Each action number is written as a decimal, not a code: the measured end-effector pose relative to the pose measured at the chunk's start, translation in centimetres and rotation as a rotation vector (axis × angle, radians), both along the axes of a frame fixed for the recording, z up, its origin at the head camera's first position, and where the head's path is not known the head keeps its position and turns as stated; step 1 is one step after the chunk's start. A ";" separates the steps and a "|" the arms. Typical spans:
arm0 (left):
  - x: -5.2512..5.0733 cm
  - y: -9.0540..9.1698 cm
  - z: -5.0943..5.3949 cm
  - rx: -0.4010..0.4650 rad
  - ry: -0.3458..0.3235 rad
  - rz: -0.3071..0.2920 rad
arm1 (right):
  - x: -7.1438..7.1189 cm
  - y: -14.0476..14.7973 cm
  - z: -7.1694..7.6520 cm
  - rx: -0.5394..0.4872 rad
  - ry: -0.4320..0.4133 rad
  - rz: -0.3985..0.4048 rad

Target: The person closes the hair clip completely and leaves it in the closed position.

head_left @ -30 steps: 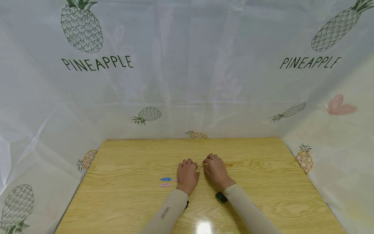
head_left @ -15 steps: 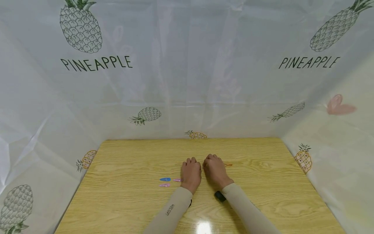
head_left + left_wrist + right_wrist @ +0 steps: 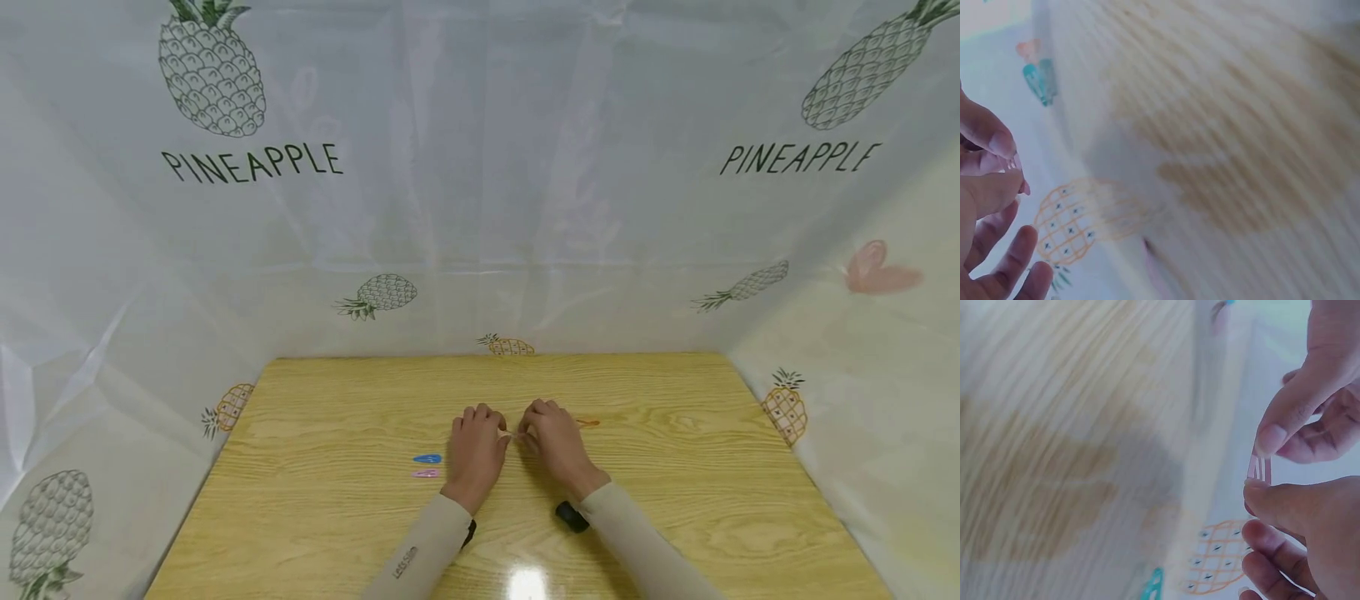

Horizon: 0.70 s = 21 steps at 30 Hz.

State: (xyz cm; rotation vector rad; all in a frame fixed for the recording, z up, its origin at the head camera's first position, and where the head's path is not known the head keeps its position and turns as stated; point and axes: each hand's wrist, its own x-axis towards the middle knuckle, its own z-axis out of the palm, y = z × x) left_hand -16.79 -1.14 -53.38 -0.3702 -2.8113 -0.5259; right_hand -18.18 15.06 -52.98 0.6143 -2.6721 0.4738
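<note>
Between the two hands is a small pale pink snap hair clip (image 3: 1259, 470), seen end to end in the right wrist view and partly covered by fingertips. My left hand (image 3: 476, 450) pinches one end of it between thumb and finger. The other end is in the thumb-and-finger pinch of my right hand (image 3: 558, 443). Left of the left hand lie a blue hair clip (image 3: 427, 459) and a pink hair clip (image 3: 426, 473). An orange hair clip (image 3: 588, 422) shows past the right hand, and a teal hair clip (image 3: 1153, 585) appears in the right wrist view.
The wood-grain table (image 3: 337, 517) meets a pale cloth wall (image 3: 480, 208) printed with pineapples. Low under the right wrist is a black block-like object (image 3: 572, 517). A glare spot lies near the front edge.
My left hand first shifts right toward the right hand, then back left, covering a pink clip beside the blue one. The gap between the hands closes, then widens again; the right hand barely moves.
</note>
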 end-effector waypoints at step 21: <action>3.4 -4.9 1.6 -0.067 0.191 -0.136 | 3.2 -2.1 2.0 -0.016 0.039 0.157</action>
